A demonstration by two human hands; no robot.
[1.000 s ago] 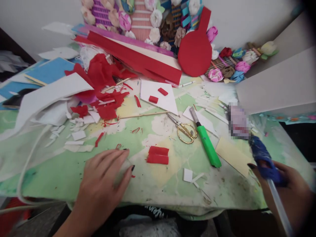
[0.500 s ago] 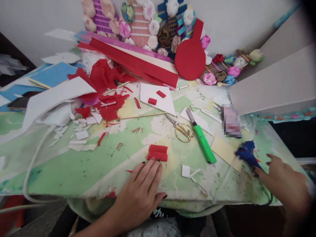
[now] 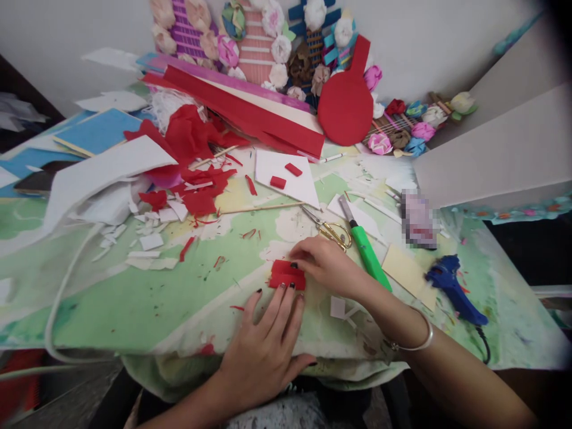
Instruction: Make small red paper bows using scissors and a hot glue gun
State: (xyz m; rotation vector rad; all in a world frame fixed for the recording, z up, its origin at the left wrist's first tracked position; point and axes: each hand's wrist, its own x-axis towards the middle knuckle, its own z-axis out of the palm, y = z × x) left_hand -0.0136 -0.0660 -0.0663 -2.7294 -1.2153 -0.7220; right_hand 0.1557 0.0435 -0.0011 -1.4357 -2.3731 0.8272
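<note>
A small folded stack of red crepe strips (image 3: 286,274) lies on the green table cover near the front edge. My left hand (image 3: 268,342) lies flat with fingers stretched out, the fingertips touching the strips' near edge. My right hand (image 3: 328,265) reaches in from the right and curls its fingers onto the right end of the strips, thumb on top. A silver bangle (image 3: 413,339) sits on that wrist. The blue glue gun (image 3: 451,286) lies on the table to the right, free of either hand.
Gold-handled scissors (image 3: 333,232) and a green-handled cutter (image 3: 366,247) lie just behind my right hand. A beige card (image 3: 409,274), white scraps (image 3: 147,241) and red crepe shreds (image 3: 192,173) litter the cover. Paper-flower crafts (image 3: 277,47) and a red paddle shape (image 3: 346,104) stand at the back.
My right hand left the glue gun lying on the table and moved left onto the red strips. My left hand edged forward, its fingertips now at the strips.
</note>
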